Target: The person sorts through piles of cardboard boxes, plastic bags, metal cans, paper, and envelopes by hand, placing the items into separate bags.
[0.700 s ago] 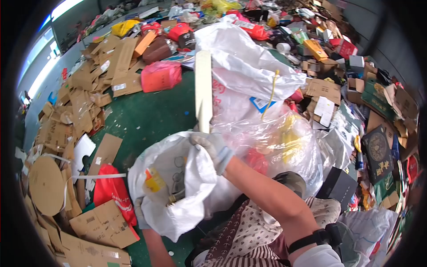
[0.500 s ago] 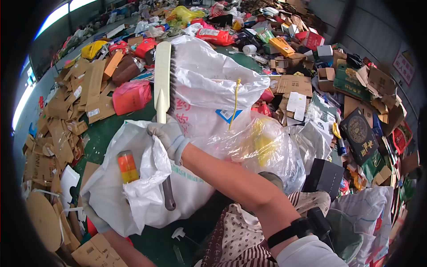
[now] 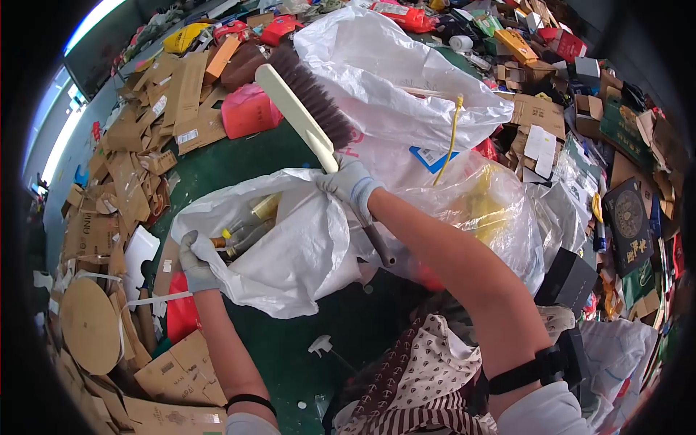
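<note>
A bench brush (image 3: 295,111) with dark bristles and a pale head slants across the middle of the head view. My right hand (image 3: 349,183), in a grey glove, is closed around its handle and also seems to pinch the rim of a white woven sack (image 3: 290,268). My left hand (image 3: 197,262), gloved too, is closed on the sack's left rim. Between the hands the sack's mouth gapes. Several clear bottles (image 3: 250,235) lie inside, one with a yellow cap; the sack's lower part is hidden.
Behind stands a larger white sack (image 3: 406,65) with a yellow cord (image 3: 449,141). A clear plastic bag (image 3: 500,217) sits to its right. Flattened cardboard (image 3: 185,94) heaps up on the left, mixed boxes on the right. A white spray nozzle (image 3: 320,346) lies on the green floor.
The brush has tilted from upright to slanting, its bristles now in fuller view. My left hand has come up onto the sack's rim, and the sack's mouth is spread wider, showing bottles inside.
</note>
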The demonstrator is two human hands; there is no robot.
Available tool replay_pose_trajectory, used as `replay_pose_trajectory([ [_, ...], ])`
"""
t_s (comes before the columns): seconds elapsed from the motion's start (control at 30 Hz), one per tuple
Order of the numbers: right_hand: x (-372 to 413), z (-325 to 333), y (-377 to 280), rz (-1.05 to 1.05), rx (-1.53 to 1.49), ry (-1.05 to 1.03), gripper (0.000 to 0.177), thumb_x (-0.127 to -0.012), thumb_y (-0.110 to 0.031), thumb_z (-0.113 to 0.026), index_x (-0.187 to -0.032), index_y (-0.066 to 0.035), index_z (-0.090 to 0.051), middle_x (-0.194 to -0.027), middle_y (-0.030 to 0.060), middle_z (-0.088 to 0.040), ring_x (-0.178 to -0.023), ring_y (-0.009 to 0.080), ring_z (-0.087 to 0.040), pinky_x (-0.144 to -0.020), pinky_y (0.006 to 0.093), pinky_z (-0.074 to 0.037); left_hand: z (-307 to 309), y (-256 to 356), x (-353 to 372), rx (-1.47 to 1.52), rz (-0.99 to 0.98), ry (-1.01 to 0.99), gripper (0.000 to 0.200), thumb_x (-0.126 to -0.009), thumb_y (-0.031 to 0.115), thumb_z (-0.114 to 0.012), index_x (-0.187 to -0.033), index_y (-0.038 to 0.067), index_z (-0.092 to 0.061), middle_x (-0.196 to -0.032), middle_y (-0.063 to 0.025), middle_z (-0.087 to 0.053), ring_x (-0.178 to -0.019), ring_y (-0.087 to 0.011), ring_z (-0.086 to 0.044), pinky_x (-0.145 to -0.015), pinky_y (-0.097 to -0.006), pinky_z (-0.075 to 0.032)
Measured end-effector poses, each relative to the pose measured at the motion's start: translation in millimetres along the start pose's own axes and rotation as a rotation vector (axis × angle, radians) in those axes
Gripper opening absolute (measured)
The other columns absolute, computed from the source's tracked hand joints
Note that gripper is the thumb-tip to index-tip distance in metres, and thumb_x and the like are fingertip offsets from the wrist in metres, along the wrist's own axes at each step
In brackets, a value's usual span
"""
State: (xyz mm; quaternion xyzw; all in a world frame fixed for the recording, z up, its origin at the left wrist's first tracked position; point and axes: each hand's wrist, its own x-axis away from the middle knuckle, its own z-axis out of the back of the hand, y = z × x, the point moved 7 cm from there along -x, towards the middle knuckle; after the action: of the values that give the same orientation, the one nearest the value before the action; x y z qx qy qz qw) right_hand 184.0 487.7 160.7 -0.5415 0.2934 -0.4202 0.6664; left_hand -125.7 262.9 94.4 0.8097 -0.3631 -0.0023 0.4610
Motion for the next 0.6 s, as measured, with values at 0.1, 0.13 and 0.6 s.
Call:
replay_pose_trajectory([
  [0.1, -2.6, -11.1, 52.9, -0.053, -0.189, 0.031, 0.043, -0.067, -0.019, -0.072, -0.103, -0.001, -0.058, -0.075, 0.0077, -0.060, -0.061, 0.0144, -0.054, -0.057, 0.0298, -0.046, -15.2, -13.3, 32.9, -0.284, -0.232, -0.008, 0.047, -0.074, 0.011, -0.063, -0.117, 0.002, -0.047, -0.099, -0.0100, -0.056, -0.086, -0.0211, -0.057, -0.080, -0.0331, -0.047],
  [0.13, 4.2, -9.2, 60.4, -0.112, -0.164, 0.021, 0.041, -0.067, -0.018, -0.071, -0.102, 0.000, -0.058, -0.074, 0.0072, -0.060, -0.060, 0.0139, -0.053, -0.056, 0.0293, -0.045, -30.1, -15.5, 53.1, -0.416, -0.325, 0.034, 0.047, -0.076, 0.012, -0.064, -0.118, 0.001, -0.046, -0.101, -0.0108, -0.056, -0.089, -0.0219, -0.056, -0.083, -0.0334, -0.045],
  [0.6, 81.4, -8.6, 150.4, -0.271, -0.333, -0.098, 0.032, -0.067, -0.004, -0.066, -0.097, 0.001, -0.057, -0.075, 0.0016, -0.057, -0.062, 0.0077, -0.050, -0.054, 0.0245, -0.045, 169.1, -294.0, 49.8, -0.334, -0.368, 0.799, 0.086, -0.072, 0.054, -0.063, -0.137, 0.012, -0.027, -0.139, -0.0117, -0.029, -0.123, -0.0266, -0.035, -0.094, -0.0401, -0.039],
])
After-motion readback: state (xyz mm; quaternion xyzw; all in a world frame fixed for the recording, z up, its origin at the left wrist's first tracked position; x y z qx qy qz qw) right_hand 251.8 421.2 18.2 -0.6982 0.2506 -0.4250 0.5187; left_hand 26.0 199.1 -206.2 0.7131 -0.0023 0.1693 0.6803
